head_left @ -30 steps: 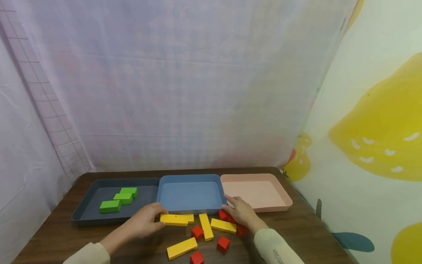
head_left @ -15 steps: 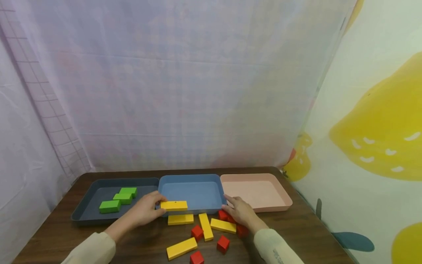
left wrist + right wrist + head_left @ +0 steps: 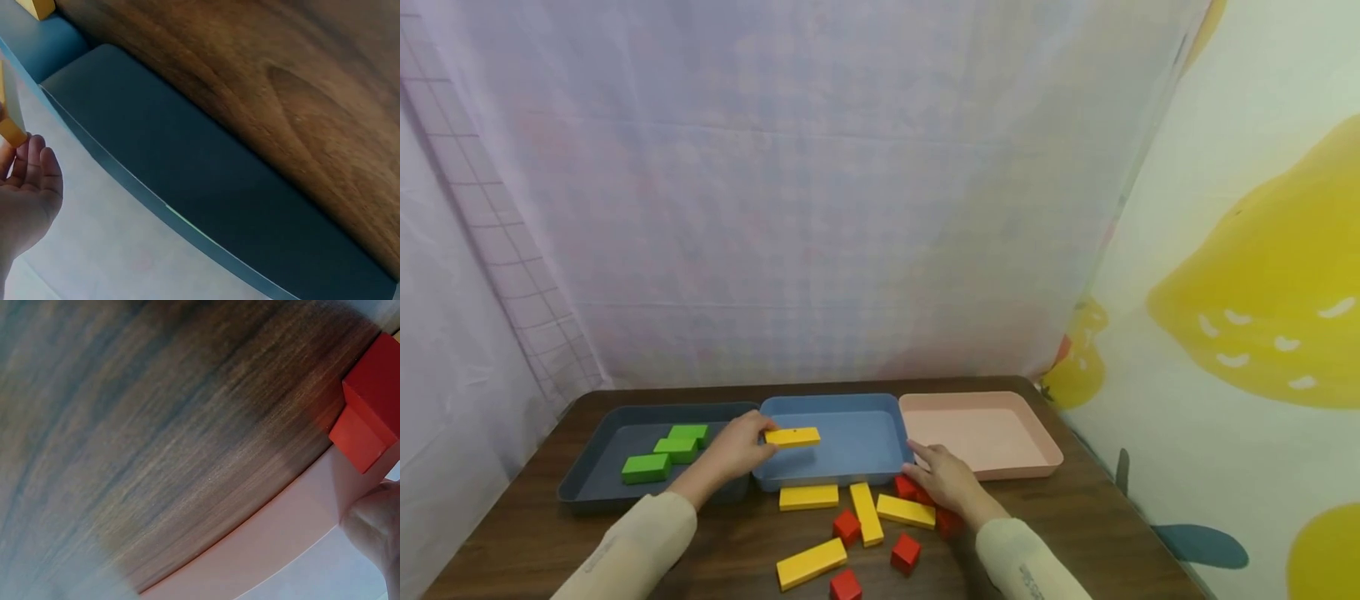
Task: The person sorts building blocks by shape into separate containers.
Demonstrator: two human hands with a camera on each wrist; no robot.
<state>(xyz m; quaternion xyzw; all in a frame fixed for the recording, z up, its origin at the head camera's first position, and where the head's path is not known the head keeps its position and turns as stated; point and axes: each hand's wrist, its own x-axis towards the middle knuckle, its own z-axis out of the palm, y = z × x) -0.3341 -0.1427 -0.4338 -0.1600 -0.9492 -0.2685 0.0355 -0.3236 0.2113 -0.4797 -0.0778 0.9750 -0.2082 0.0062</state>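
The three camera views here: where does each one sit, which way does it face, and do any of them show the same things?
Head view: worn on the head, looking forward and down at the brown wooden table; both sleeved arms show, the left hand holding a yellow rectangular wooden block over the light blue plastic tray.
Left wrist view: faces the dark blue plastic tray; fingers show.
Right wrist view: faces the table, a red wooden cube and the pink plastic tray; a fingertip shows.
Shared: the yellow block appears in head and left wrist views.
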